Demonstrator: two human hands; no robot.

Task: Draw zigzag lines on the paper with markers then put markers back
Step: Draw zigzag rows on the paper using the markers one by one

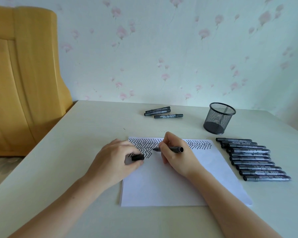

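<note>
Paper point(170, 182) under left hand point(113, 162) pinching cap point(137, 157), right hand point(175, 157) gripping marker point(169, 149); labels unreadable.

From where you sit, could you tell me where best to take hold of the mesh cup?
Probably by the open rim of the mesh cup, from above and from its left. It stands upright, wider at the top than at the base. The row of markers lies close in front of it, but the table to its left is bare.
</note>
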